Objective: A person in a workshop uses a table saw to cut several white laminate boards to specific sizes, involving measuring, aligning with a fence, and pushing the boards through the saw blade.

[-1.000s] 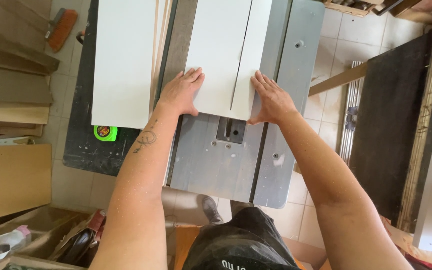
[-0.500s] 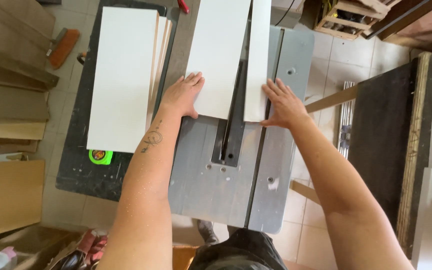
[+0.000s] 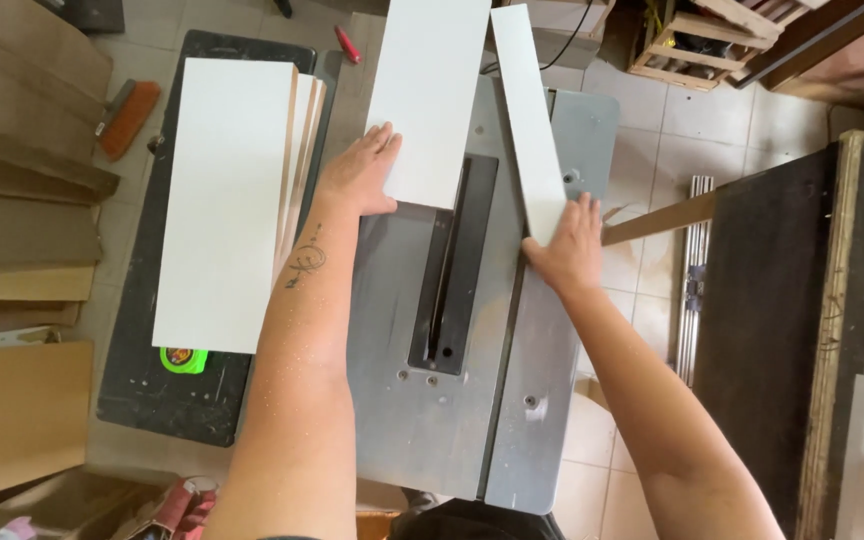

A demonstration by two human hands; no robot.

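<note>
White laminated board lies in two pieces across the grey table saw (image 3: 452, 420) in the middle of the frame. The wide panel (image 3: 430, 95) runs from upper centre down to the near end of the dark blade slot (image 3: 455, 265), and the left hand (image 3: 360, 172) lies flat and open on its lower left corner, fingers spread along the edge. The narrow strip (image 3: 530, 120) sits just right of the slot, tilted a little, its lower end under the right hand (image 3: 564, 245), which presses down with open fingers rather than gripping.

I cannot tell whether the blade is up or turning; the slot shows only dark. The worry from here is how close both hands sit to that slot. If the strip twists toward the opening it could bind and be thrown back at the person, and the right hand at its tail end would follow it in. The left thumb is also near the slot's upper end.

A stack of white panels (image 3: 232, 200) rests on the black stand at left, a green tape measure (image 3: 182, 358) below it.
</note>
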